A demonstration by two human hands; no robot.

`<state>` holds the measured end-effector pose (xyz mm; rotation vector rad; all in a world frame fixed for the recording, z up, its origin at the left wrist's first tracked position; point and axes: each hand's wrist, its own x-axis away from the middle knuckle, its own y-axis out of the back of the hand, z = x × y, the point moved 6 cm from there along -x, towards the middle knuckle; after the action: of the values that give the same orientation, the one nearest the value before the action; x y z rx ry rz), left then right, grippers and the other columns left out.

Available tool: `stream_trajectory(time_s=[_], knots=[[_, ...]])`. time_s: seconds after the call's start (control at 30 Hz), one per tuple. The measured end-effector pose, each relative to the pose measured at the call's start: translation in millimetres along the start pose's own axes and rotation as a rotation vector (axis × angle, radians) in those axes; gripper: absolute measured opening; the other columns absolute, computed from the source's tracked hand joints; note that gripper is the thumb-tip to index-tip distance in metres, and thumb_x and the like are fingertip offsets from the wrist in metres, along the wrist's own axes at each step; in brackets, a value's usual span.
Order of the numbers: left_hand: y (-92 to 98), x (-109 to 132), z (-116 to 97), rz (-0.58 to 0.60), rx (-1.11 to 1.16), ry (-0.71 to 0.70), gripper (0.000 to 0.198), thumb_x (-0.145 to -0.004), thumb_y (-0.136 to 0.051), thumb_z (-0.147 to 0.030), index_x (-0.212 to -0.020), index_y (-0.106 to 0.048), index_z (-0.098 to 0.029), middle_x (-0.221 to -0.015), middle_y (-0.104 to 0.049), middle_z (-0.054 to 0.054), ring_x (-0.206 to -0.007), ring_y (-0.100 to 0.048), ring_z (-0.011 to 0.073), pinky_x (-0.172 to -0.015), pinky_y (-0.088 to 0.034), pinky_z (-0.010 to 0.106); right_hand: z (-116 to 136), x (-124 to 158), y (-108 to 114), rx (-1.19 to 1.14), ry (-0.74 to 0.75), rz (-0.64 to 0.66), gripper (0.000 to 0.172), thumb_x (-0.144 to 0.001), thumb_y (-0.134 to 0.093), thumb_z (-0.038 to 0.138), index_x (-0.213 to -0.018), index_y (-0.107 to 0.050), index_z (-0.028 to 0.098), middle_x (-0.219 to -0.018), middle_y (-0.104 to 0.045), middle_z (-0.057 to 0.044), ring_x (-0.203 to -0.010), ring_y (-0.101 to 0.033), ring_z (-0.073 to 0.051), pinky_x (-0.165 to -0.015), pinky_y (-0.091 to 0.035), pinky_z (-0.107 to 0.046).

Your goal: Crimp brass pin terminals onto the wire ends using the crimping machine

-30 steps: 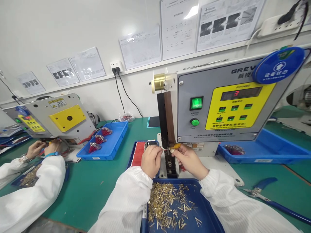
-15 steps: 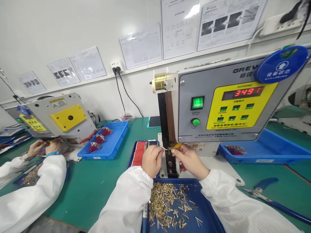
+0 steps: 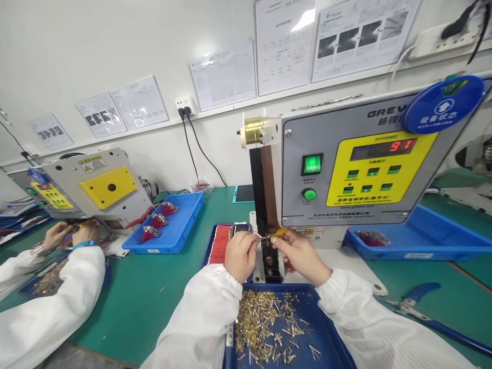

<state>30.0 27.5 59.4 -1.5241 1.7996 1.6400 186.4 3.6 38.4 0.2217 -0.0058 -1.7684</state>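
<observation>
My left hand [image 3: 242,254] is closed in a pinch on a thin wire [image 3: 257,234], whose end reaches the black crimping head [image 3: 269,259] of the machine. Opposite it, my right hand [image 3: 302,253] pinches at the same spot, with a yellow cover [image 3: 280,232] over a fingertip. What lies between those right fingertips is too small to make out. Just below both hands stands a dark blue tray [image 3: 330,328] with many loose gold-coloured, V-shaped metal pins [image 3: 261,318]. Behind my left hand, a smaller tray holds a row of red wires [image 3: 221,245].
The grey machine [image 3: 307,133] rises in front of me. Pliers [image 3: 417,310] with blue handles lie at right, near a blue bin [image 3: 434,236]. Another blue bin [image 3: 175,241] holds red wire bundles. A co-worker's hands [image 3: 82,233] work at a second machine [image 3: 103,179] on the left.
The machine's red display now shows 91 where it showed 3491. My hands have stayed at the crimping head in the same pinch.
</observation>
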Motion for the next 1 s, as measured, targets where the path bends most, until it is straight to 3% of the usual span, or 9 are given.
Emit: stream_trajectory(time_s=[1.0], knots=[[-1.5,0.2,1.2,0.026,0.017,0.016,0.015,-0.090,-0.047,-0.017,-0.093,-0.061,-0.019,-0.089,-0.064,0.006,-0.085,-0.060,0.0162,-0.075,-0.050,0.029,-0.3,-0.1,0.5,0.023,0.007,-0.004,0.024,-0.076,-0.057,0.044,-0.072,-0.053,0.021,-0.064,-0.059,0.001,-0.043,-0.047,-0.011,-0.040,-0.041,-0.025]])
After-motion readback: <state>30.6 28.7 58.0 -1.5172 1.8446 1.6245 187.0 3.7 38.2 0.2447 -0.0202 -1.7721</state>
